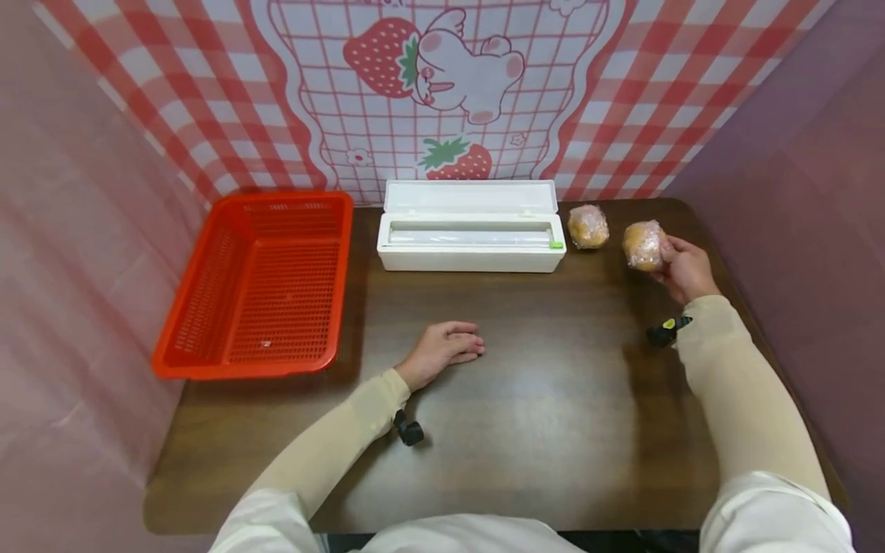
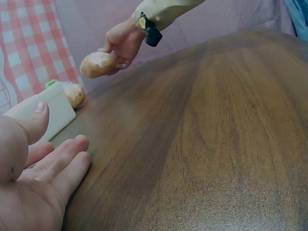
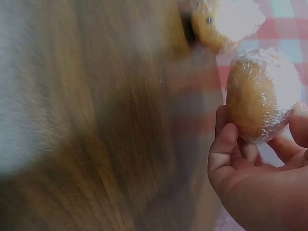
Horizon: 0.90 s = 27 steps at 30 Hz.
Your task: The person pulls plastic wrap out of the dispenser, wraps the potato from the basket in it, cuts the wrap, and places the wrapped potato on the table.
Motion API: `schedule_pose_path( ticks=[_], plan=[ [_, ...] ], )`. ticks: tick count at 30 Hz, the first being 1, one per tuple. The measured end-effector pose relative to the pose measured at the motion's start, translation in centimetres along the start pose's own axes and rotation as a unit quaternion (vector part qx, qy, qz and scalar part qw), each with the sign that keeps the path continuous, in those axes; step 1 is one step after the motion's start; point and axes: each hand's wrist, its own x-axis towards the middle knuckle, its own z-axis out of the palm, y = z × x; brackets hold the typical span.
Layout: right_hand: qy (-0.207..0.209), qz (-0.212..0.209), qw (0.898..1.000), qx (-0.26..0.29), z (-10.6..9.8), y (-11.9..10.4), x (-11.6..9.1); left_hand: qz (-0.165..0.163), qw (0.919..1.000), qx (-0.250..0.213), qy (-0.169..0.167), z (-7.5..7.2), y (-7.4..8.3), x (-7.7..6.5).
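Note:
My right hand (image 1: pixel 684 269) holds a round bread bun (image 3: pixel 257 98) in clear plastic wrap, thumb on one side and fingers on the other. In the left wrist view this bun (image 2: pixel 98 65) hangs above the table top. A second wrapped bun (image 1: pixel 588 226) sits on the table at the back, just left of the held one. My left hand (image 1: pixel 445 349) rests on the middle of the table with its fingers loosely extended and nothing in them. The left palm (image 2: pixel 33 197) faces sideways in the left wrist view.
A white cling film dispenser (image 1: pixel 472 259) stands at the back centre, its lid raised and a green cutter tab at its right end. A red plastic basket (image 1: pixel 334 307) sits at the left. Behind the wooden table (image 1: pixel 525 430) hangs a checked strawberry cloth (image 1: pixel 207 92).

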Motion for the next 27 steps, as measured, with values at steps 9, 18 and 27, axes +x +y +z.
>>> schedule_pose_path(
  ticks=[9,18,27],
  plan=[
    [0.047,0.023,0.998,-0.044,-0.8,0.6,2.2,-0.002,1.0000,0.000,0.003,0.1,0.1,0.0],
    [0.091,0.002,0.991,-0.097,0.0,0.8,3.7,-0.005,1.0000,-0.006,0.001,-0.1,0.1,0.2],
    [0.141,-0.004,0.978,-0.152,1.1,1.0,5.4,-0.001,1.0000,-0.005,-0.001,0.0,-0.2,0.2]
  ],
)
